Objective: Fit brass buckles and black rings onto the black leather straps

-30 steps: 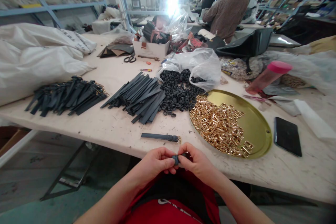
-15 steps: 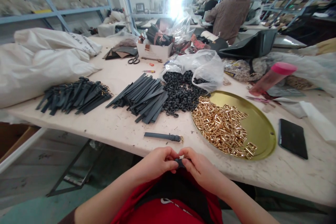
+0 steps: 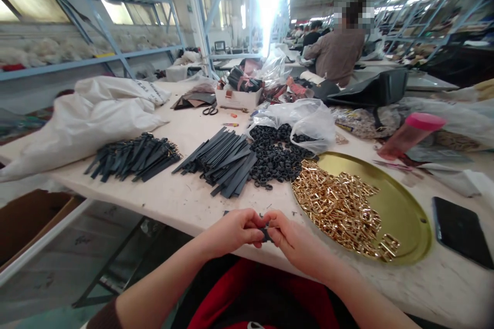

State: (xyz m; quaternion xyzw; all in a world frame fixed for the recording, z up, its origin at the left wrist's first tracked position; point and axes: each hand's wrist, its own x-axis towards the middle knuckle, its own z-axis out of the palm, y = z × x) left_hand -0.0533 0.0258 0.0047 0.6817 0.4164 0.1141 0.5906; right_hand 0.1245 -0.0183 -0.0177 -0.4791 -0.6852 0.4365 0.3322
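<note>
My left hand (image 3: 244, 230) and my right hand (image 3: 288, 239) meet at the table's front edge. Fingers of both pinch a small dark leather strap piece (image 3: 266, 235), mostly covered by them. Behind my left hand, the end of another dark strap (image 3: 226, 213) peeks out on the table. Beyond the hands lie a pile of dark flat strips (image 3: 219, 162) and a heap of small black loops (image 3: 278, 159). Gold buckles (image 3: 335, 205) fill much of a round golden tray (image 3: 415, 236) to the right. Further left sits a pile of straps with gold buckles (image 3: 133, 157).
A white sack (image 3: 96, 118) lies at the left. A phone (image 3: 463, 229) is right of the tray, with a pink-lidded container (image 3: 411, 133) behind. Scissors (image 3: 210, 109), a cutter (image 3: 230, 124) and a filled white box (image 3: 237, 98) stand further back. A person (image 3: 337, 51) works beyond.
My view has tilted up and shifted. Both hands, still pinching the strap piece, now appear over the table edge and hide most of the buckled strap lying there.
</note>
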